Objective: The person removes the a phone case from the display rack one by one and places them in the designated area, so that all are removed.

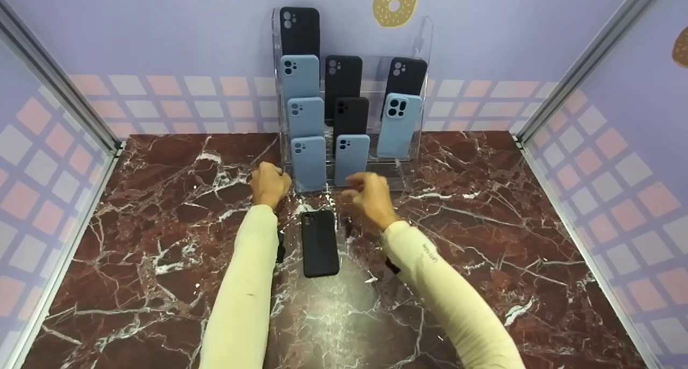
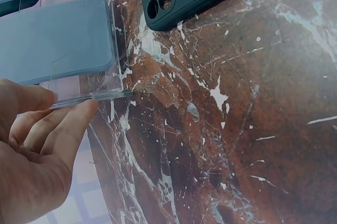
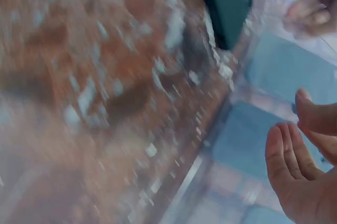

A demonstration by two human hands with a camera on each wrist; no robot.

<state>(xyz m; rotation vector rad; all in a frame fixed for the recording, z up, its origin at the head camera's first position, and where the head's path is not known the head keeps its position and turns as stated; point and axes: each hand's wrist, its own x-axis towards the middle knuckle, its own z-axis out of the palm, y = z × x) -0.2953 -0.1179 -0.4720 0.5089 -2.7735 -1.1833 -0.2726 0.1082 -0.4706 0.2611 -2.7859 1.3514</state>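
Observation:
My left hand (image 1: pixel 270 183) is at the lower left corner of a clear stepped display stand (image 2: pixel 113 95). In the left wrist view its thumb and fingers pinch the stand's thin transparent side panel. My right hand (image 1: pixel 374 197) is raised just in front of the stand's lower right part, beside a light blue phone case (image 1: pixel 352 159). The right wrist view shows its fingers (image 3: pixel 289 155) fairly straight, the thumb apart, nothing held. A black phone case (image 1: pixel 320 245) lies flat on the table between my forearms, camera cutouts toward the stand.
More light blue cases (image 1: pixel 310 162) and black cases (image 1: pixel 300 31) lean in rows on the stand. One blue case (image 1: pixel 399 127) at the right has a larger camera cutout. Patterned panels (image 1: pixel 226 103) enclose the red-brown marble table (image 1: pixel 161 283) at the back and sides.

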